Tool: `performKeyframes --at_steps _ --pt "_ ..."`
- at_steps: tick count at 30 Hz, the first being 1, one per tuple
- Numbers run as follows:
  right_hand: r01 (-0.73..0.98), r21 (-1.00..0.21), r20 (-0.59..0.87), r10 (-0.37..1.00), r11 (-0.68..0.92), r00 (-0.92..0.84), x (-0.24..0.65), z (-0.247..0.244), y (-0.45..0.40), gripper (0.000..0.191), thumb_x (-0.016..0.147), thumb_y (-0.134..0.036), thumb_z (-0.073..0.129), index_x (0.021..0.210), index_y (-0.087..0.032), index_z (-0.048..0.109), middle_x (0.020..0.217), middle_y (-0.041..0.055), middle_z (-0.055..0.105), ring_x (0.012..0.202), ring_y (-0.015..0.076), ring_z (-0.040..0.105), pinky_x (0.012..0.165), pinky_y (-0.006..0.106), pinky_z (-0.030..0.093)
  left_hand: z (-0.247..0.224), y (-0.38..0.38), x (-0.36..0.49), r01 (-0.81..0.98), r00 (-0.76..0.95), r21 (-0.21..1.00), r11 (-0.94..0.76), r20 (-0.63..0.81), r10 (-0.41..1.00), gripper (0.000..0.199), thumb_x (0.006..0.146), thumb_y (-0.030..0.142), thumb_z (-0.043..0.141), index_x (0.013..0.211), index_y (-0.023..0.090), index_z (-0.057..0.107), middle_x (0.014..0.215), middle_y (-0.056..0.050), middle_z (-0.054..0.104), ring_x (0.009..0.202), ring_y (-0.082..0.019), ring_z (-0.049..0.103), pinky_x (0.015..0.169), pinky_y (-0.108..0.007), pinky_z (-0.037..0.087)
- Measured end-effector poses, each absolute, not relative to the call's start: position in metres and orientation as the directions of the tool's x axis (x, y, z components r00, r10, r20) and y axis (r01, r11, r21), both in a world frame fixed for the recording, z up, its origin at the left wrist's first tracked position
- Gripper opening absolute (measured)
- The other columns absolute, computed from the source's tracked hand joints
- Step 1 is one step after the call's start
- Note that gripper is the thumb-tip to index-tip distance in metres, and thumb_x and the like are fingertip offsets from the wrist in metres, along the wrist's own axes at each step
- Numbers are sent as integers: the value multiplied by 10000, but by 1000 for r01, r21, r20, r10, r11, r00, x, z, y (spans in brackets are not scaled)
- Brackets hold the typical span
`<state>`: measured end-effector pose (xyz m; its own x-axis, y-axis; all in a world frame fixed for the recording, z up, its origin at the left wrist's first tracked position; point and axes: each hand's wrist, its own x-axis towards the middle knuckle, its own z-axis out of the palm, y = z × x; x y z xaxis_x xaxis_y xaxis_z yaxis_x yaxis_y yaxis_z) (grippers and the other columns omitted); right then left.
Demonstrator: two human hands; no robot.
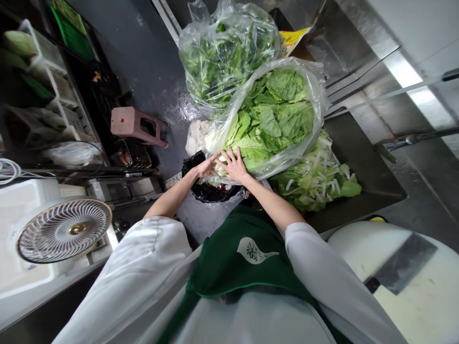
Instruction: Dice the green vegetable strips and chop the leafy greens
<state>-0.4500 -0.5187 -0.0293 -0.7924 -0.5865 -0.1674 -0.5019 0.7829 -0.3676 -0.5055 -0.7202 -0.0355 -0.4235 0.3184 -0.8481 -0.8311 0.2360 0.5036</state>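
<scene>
A large clear plastic bag [319, 95] gapes wide, packed with green leafy vegetables [270, 122]. Spread across the pale stem ends near the bag's lower left side is my right hand [234, 167], its fingers apart. My left hand [207, 167] is beside it at the bag's edge, with fingers stretched toward the stems; some fingertips are hard to see. Below both hands is a black bin bag [215, 193] holding scraps. Cut leaves with white stems [319, 177] lie in a dark sink [373, 177] to the right.
Another clear bag [229, 57] of greens stands behind. A pink stool [134, 125] is on the floor at left. At lower right a cleaver [405, 263] lies on a round white cutting board [423, 310]. A fan [66, 229] and shelves of crates [53, 71] line the left side.
</scene>
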Motion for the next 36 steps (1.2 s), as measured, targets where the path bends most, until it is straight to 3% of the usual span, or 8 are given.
performKeyframes --at_steps 2,5,8,13,21,28,32,36 --pt "-502 -373 -154 -585 780 -796 -451 -31 -521 878 848 -350 689 1623 -320 277 1720 73 115 1569 406 -2 1174 782 -33 -41 -720 -504 -849 -392 479 223 -853 344 672 846 707 582 1328 241 623 1400 -182 591 964 -281 704 783 -357 551" --pt "-498 -406 -147 -593 766 -792 -449 -36 -524 888 840 -355 699 1621 -325 278 1722 63 106 1569 399 -58 1171 785 -47 -46 -720 -501 -863 -383 471 184 -846 370 713 841 748 566 1322 224 609 1398 -191 581 800 -230 707 729 -349 563" --pt "-496 -420 -139 -594 760 -793 -448 -40 -526 913 820 -367 720 1620 -313 283 1720 72 117 1564 414 -71 1161 798 -42 -46 -719 -499 -891 -357 433 139 -855 377 724 825 748 596 1267 175 610 1254 -182 652 676 -170 681 699 -316 564" --pt "-539 -399 -98 -619 742 -780 -462 -42 -523 936 775 -336 751 1603 -274 317 1698 112 205 1561 430 18 1164 792 -12 -33 -717 -501 -914 -301 382 137 -864 403 641 884 729 528 1156 161 648 977 -120 722 722 -200 688 596 -258 529" --pt "-520 -589 29 -626 618 -779 -489 -36 -511 761 804 -362 703 1494 -148 464 1502 183 488 1441 380 325 1213 679 82 -6 -699 -508 -782 -512 587 211 -797 320 628 916 725 509 1141 165 679 1001 -112 737 877 -216 693 594 -231 504" --pt "-234 -795 140 -207 559 -968 -508 -20 -512 579 803 -365 694 1322 -132 588 1313 153 615 1249 315 514 1141 524 353 27 -688 -539 -549 -743 794 260 -606 284 698 969 709 419 1165 104 707 993 -146 750 989 -248 707 691 -242 500" --pt "-143 -925 177 68 352 -982 -523 1 -496 573 833 -409 667 1320 -134 542 1236 138 634 1157 257 598 1054 426 481 52 -673 -552 -439 -846 876 199 -477 237 546 985 597 517 1206 132 697 977 -123 755 1018 -235 714 768 -249 517" --pt "-120 -986 151 314 116 -937 -538 22 -470 602 822 -518 678 1275 -155 521 1147 103 647 1016 206 656 963 383 553 69 -646 -551 -288 -928 939 186 -322 189 416 996 492 554 1198 159 700 1117 -86 735 1072 -202 696 821 -242 535"
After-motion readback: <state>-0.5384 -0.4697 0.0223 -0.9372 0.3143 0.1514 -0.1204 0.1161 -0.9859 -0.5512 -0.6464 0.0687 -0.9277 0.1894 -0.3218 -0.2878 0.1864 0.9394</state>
